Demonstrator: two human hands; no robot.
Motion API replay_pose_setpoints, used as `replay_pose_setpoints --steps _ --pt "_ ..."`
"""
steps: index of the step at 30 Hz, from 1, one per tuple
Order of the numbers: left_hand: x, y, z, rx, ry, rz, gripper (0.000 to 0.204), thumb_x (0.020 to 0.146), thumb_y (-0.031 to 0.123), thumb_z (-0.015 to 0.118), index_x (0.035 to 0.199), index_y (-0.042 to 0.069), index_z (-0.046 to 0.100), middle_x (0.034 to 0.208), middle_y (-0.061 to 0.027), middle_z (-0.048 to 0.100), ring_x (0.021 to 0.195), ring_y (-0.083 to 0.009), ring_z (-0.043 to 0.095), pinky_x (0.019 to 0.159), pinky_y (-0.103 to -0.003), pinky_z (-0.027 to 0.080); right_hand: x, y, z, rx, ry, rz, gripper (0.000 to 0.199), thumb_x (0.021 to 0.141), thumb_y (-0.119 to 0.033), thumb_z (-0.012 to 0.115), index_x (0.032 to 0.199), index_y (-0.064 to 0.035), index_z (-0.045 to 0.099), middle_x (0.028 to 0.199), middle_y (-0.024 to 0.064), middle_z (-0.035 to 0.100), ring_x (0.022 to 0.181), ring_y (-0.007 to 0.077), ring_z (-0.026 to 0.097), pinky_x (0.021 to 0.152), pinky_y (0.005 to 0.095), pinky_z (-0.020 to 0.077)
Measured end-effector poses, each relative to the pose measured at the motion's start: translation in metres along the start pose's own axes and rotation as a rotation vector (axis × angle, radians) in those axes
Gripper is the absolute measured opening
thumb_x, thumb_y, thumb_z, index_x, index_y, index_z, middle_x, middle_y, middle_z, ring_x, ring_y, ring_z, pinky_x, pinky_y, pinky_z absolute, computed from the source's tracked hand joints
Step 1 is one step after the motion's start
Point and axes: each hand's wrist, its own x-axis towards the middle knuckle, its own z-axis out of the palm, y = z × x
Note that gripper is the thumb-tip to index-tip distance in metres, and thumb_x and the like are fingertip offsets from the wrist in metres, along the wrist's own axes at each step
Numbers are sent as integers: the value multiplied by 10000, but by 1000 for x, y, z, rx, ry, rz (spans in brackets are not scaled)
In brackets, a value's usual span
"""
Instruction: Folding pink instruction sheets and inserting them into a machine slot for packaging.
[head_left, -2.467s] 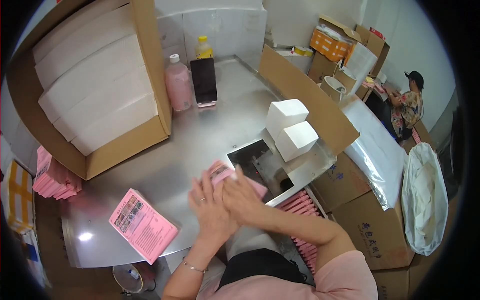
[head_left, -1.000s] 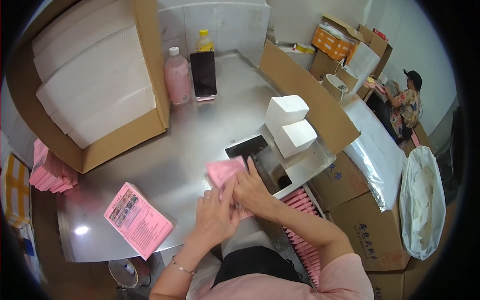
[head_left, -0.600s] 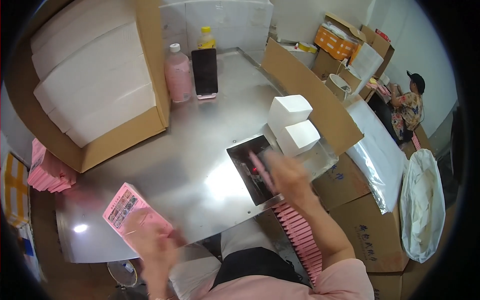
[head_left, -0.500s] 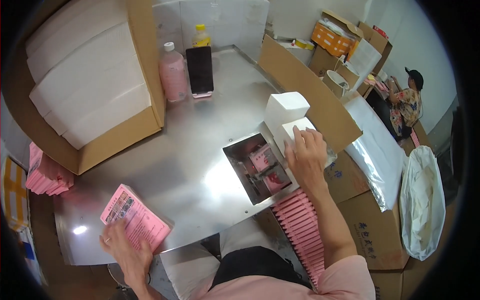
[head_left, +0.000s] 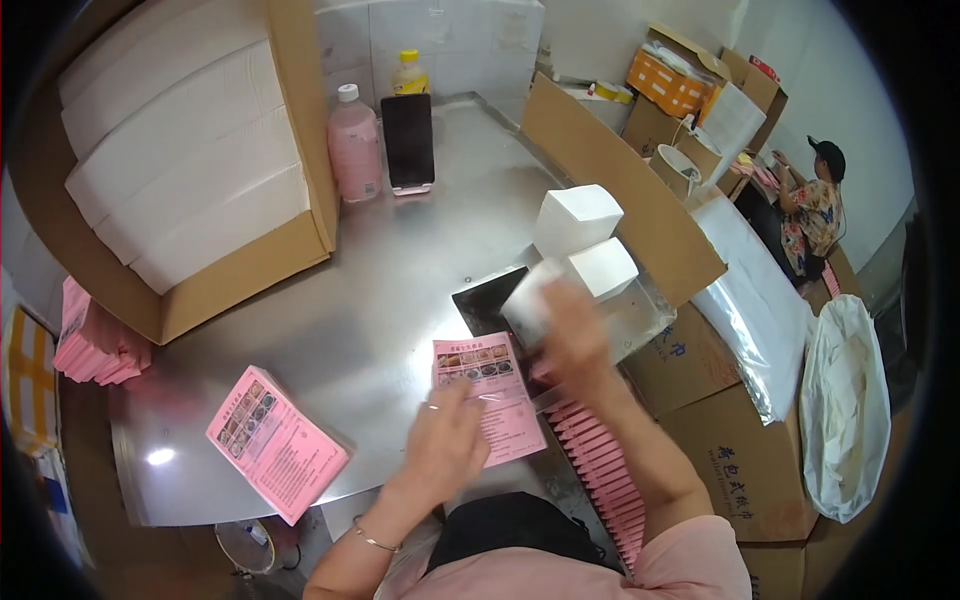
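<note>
My left hand [head_left: 445, 440], a ring on one finger, holds a thin pink printed sheet or sleeve [head_left: 512, 425] at the table's front edge, by a rectangular opening [head_left: 484, 304]. Over that opening my right hand [head_left: 575, 325], smeared by motion, grips a small white wad of folded tissues [head_left: 526, 298]. Beyond it stand two white tissue stacks [head_left: 580, 222] on the metal table [head_left: 390, 290]. A neat pile of pink printed sleeves [head_left: 280, 445] lies to the left, apart from both hands. The pink piece and my right forearm partly cover the opening.
An open carton [head_left: 240, 285] of white tissue stacks fills the left, with pink packets [head_left: 95, 340] beside it. A pink bottle [head_left: 355, 150] and a phone [head_left: 408, 145] stand behind. Pink packets [head_left: 600, 470] line up below right. A person [head_left: 812, 205] sits at far right.
My left hand has moved right from the pink pile, bringing a pink piece to the opening. My right hand has come back from the tissue stacks toward the opening with a white tissue wad.
</note>
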Motion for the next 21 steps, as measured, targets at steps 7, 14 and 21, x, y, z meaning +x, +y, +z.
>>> replay_pose_setpoints --steps 7,14,21 --pt "5 5 -1 228 73 -208 759 641 312 781 1313 37 559 1508 -287 383 1370 -445 404 1001 -619 314 9 -64 24 -60 -460 -179 313 803 -133 630 1101 -48 675 951 127 630 887 292 619 1089 693 315" --pt "-9 -9 -11 396 36 -269 563 743 381 715 1235 115 653 1447 -213 473 1325 -454 382 955 -557 334 14 -41 -7 -4 -9 -79 263 795 -36 641 1045 48 635 1019 194 658 1018 378 648 981 545 458" --pt "7 -1 -5 510 154 -278 487 811 402 700 1170 76 651 1305 -195 542 1199 -394 470 878 -495 353 3 62 -10 -349 -94 348 224 860 -134 689 1058 -29 694 951 129 605 977 305 582 872 449 429"
